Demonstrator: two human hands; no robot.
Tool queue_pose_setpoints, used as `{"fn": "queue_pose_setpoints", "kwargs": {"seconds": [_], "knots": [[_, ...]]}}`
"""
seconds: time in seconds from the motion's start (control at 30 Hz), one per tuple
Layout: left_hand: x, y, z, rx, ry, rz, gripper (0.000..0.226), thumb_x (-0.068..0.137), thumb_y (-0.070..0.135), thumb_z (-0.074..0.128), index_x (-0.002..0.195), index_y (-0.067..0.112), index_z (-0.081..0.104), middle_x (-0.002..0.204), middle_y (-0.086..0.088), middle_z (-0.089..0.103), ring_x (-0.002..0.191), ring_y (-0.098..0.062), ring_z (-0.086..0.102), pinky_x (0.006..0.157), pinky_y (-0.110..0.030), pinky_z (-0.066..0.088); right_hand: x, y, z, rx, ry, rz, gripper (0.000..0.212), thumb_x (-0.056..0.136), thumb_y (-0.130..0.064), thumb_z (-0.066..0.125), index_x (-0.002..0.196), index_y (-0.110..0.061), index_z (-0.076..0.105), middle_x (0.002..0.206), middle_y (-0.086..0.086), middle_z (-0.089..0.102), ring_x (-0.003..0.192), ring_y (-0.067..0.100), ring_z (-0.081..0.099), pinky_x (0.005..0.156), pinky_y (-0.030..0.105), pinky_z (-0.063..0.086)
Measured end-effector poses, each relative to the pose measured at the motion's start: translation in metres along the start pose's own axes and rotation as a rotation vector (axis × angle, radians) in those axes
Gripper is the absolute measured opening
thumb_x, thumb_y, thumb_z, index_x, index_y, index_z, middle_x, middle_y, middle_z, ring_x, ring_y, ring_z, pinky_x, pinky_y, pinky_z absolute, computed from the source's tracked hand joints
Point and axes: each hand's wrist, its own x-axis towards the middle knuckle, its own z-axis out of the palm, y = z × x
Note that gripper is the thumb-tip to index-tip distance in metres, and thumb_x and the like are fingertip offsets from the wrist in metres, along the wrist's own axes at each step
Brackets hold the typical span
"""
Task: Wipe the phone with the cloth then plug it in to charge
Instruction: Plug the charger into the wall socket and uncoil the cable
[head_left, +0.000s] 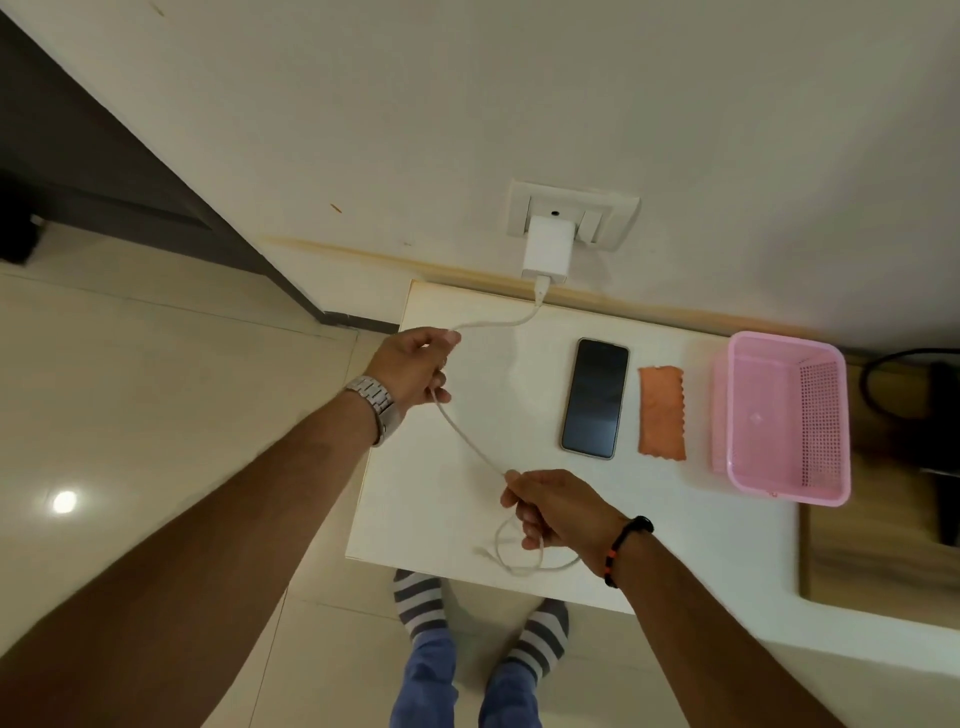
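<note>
A dark phone (594, 398) lies face up on the white table (675, 545), with an orange cloth (661, 412) flat just to its right. A white charger (546, 251) sits in the wall socket (613, 218) above the table's far edge. Its white cable (470, 448) runs left and down across the table. My left hand (410, 366) pinches the cable near the table's left edge. My right hand (553, 506) grips the same cable nearer the front, where it loops and its free plug end (480, 551) rests on the table.
A pink plastic basket (779, 415) stands to the right of the cloth. A wooden surface with black items (914, 415) lies further right. My striped-socked feet (478, 618) stand on the tiled floor below the table's front edge.
</note>
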Motion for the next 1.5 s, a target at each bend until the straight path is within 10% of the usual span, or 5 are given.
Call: {"fn": "queue_pose_setpoints", "kwargs": {"seconds": [0.3,0.93,1.2,1.37,1.5], "knots": [[-0.041,-0.032,0.000,-0.047,-0.219,-0.506,0.059,0.089,0.049,0.073,0.118,-0.002,0.065,0.115,-0.021,0.075,0.107,-0.036,0.073,0.089,-0.049,0.061,0.011,-0.045,0.028,0.286,0.084,-0.058,0.031,0.104,-0.034,0.048,0.092,-0.012,0.067,0.056,-0.004,0.042,0.052,0.013,0.042,0.060,0.030,0.050],[0.009,0.011,-0.035,-0.331,0.511,-0.172,0.027,0.102,0.014,0.043,0.099,0.010,0.070,0.058,0.001,0.040,0.035,-0.011,0.034,0.040,-0.019,0.037,-0.002,-0.020,-0.010,0.085,-0.237,-0.124,0.034,0.101,-0.042,0.055,0.091,-0.014,0.072,0.068,0.003,0.059,0.063,0.018,0.060,0.076,0.033,0.057],[-0.022,-0.001,-0.017,-0.325,0.100,-0.394,0.081,0.081,0.061,0.076,0.141,0.018,0.046,0.124,-0.027,0.064,0.110,-0.041,0.069,0.093,-0.059,0.058,0.013,-0.030,0.005,0.303,-0.141,-0.154,0.029,0.100,-0.036,0.058,0.094,-0.012,0.074,0.068,0.004,0.059,0.062,0.020,0.063,0.089,0.046,0.058],[-0.059,-0.017,0.017,-0.116,-0.282,-0.499,0.064,0.094,0.053,0.065,0.121,-0.005,0.063,0.096,-0.014,0.072,0.091,-0.033,0.075,0.098,-0.059,0.056,0.015,-0.041,0.016,0.289,-0.113,-0.150,0.031,0.101,-0.036,0.055,0.095,-0.012,0.073,0.069,0.006,0.060,0.064,0.022,0.064,0.082,0.041,0.061],[-0.066,-0.018,0.030,-0.032,-0.192,-0.352,0.034,0.101,0.033,0.061,0.106,0.003,0.075,0.076,-0.007,0.071,0.073,-0.027,0.071,0.082,-0.047,0.063,0.013,-0.041,0.019,0.269,-0.099,-0.146,0.031,0.104,-0.029,0.053,0.107,-0.005,0.071,0.082,0.011,0.069,0.077,0.027,0.070,0.088,0.044,0.060]]}}
